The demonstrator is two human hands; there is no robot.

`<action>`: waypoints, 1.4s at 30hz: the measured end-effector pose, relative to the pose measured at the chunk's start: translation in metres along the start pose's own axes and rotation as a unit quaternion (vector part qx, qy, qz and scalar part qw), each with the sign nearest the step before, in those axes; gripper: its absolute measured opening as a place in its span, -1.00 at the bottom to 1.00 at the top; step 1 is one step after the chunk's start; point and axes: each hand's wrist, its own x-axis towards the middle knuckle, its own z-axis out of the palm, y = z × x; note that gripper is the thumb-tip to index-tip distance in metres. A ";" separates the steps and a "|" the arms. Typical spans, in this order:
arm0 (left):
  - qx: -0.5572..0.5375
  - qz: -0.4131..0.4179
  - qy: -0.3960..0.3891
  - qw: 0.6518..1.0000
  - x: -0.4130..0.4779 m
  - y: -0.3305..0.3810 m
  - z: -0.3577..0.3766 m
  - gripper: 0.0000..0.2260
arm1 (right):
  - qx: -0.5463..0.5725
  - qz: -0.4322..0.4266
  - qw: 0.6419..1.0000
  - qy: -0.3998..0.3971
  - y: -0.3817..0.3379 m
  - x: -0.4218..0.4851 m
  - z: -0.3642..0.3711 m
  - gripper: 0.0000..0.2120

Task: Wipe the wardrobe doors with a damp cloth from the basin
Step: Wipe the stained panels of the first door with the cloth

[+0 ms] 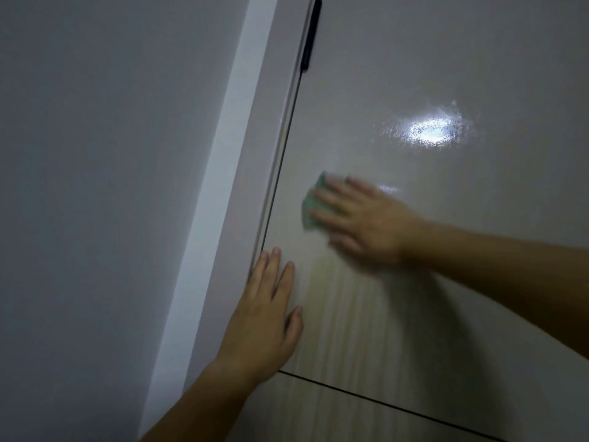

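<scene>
While the head view looks up along the pale wardrobe door, the right hand lies flat on the door's middle. Its fingers are straight and spread, pressing a green cloth against the panel. The cloth peeks out past the fingertips, toward the door's left edge. The left hand rests flat, fingers straight, at the door's lower left corner, apart from the cloth. A black handle sits high on the door's left edge. A grey wall lies left of the door.

green cloth flat on glossy wardrobe door
</scene>
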 end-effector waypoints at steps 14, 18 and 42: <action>-0.007 -0.011 0.015 1.000 -0.002 0.002 0.008 -0.37 | 0.035 0.157 0.987 0.004 0.018 -0.032 -0.003 -0.36; -0.009 -0.008 0.012 1.000 -0.002 0.001 0.008 -0.38 | 0.054 0.199 0.978 0.029 -0.013 -0.038 0.002 -0.33; -0.028 -0.032 0.014 0.999 -0.087 -0.014 0.048 -0.34 | 0.035 0.012 0.999 0.022 -0.134 -0.002 0.035 -0.39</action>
